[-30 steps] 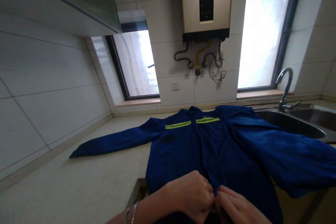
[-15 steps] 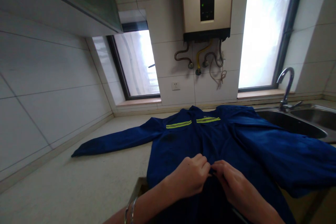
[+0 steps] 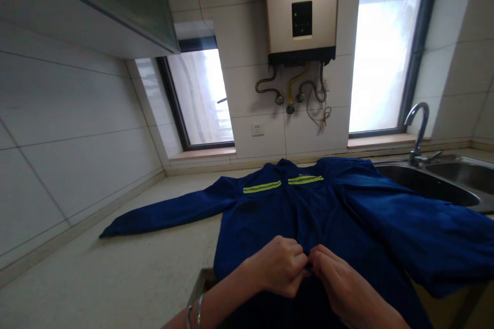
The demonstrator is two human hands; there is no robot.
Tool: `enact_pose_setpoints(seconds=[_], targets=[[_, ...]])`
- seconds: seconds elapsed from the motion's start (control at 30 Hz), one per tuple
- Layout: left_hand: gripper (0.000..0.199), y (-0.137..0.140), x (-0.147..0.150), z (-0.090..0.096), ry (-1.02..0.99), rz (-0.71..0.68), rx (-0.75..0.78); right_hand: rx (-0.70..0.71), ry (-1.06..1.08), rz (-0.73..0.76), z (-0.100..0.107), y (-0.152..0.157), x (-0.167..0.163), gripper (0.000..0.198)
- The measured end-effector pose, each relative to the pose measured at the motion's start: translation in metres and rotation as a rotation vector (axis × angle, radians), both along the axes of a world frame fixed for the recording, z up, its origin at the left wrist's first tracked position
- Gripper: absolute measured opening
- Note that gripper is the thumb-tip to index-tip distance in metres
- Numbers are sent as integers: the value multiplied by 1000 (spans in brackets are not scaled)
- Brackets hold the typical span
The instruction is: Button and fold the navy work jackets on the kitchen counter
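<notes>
A dark blue work jacket (image 3: pixel 254 216) with yellow-green stripes across its chest lies spread over the counter, collar toward the wall. Its left-hand sleeve stretches out along the worktop, while the other sleeve reaches past the sink's front edge. Both my hands meet at the jacket's middle front, low down. My left hand (image 3: pixel 280 264) has its fingers curled closed on the fabric. Close beside it, my right hand (image 3: pixel 334 272) pinches the cloth near the front opening. Whatever fastening lies between the fingertips is hidden.
The pale countertop (image 3: pixel 146 272) extends to the left. A double sink (image 3: pixel 471 203) with a chrome faucet (image 3: pixel 420 128) stands at the right. A water heater (image 3: pixel 303 10) with pipes hangs on the tiled wall, and a cabinet (image 3: pixel 116 5) overhangs the upper left.
The view has shifted slightly, so the scene sits a little lower. Both hands stay together at the jacket's front, with their fingers only slightly moved.
</notes>
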State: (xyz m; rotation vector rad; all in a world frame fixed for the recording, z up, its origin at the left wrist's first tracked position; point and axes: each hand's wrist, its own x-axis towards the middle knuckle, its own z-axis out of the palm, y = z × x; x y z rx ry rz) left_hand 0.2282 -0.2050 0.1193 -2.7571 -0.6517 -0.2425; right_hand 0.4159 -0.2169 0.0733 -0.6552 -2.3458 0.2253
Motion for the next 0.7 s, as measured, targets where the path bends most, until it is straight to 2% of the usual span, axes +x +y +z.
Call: enact_pose_setpoints(seconds=[0.13,0.27,0.4,0.5,0.6,0.7], targets=[[17,-1,5,-7,-29,-29,42,-141,33,9,5,2,7,29],[20,2,2,3,-99,82,-32,-297,63,-29,20,6,20,22],[18,8,-3,10,-198,157,-136,-279,155,-139,23,12,26,38],[19,9,-6,9,-254,165,-162,-292,166,-173,22,13,20,34],[19,10,-7,7,-276,175,-109,-329,182,-177,24,12,12,25],[22,10,-7,6,-280,154,43,-367,262,-186,28,10,10,27]])
